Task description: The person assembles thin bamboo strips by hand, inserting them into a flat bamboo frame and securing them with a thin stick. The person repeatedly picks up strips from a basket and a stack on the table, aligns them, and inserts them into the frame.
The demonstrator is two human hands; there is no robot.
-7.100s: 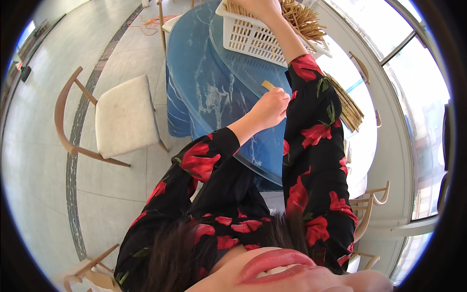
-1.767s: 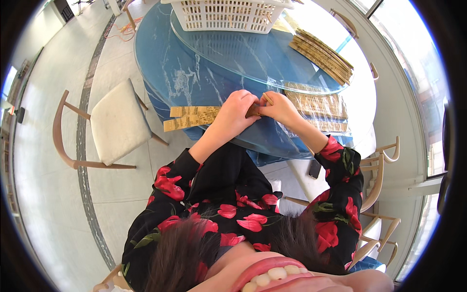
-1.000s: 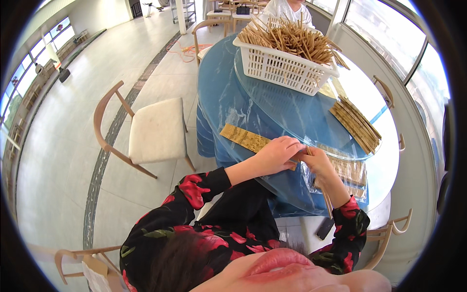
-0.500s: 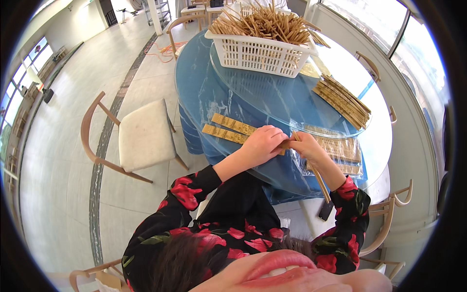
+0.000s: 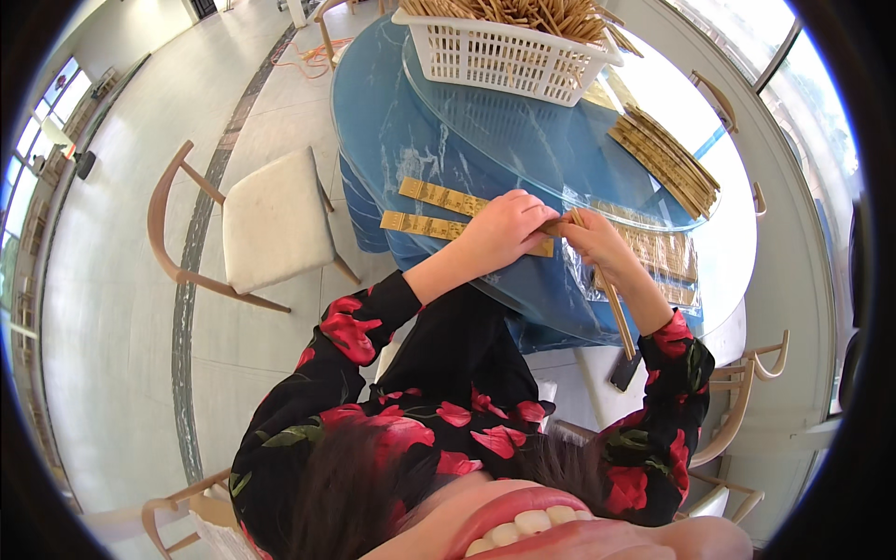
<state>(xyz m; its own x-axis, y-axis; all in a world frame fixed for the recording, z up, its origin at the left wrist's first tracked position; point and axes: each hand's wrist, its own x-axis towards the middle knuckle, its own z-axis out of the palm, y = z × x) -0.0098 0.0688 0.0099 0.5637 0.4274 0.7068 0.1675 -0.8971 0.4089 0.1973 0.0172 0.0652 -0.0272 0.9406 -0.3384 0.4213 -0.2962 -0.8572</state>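
Note:
My right hand (image 5: pixel 597 245) is closed on thin wooden chopsticks (image 5: pixel 616 315), which slant from its fingers down toward my body. Beside it, my left hand (image 5: pixel 507 231) has its fingers curled over and pinches the end of a gold-brown strip (image 5: pixel 554 228) that shows between the two hands. Most of that strip is hidden by my fingers. Under and left of my left hand, two printed gold paper strips (image 5: pixel 411 223) lie side by side on the blue tablecloth (image 5: pixel 373 140). Clear plastic packs of wooden sticks (image 5: pixel 663 254) lie right of my right hand.
At the far side stands a white slotted basket (image 5: pixel 504 61) heaped with wooden sticks (image 5: pixel 532 14). A stack of flat gold-brown strips (image 5: pixel 663 159) rests on the round glass top at the right. A chair (image 5: pixel 280 219) stands to the left, and a dark phone-like object (image 5: pixel 625 371) lies on a pale seat.
My view has tilted down, so the table and basket sit higher in the picture. Both hands stay together, and the right one still grips the chopsticks.

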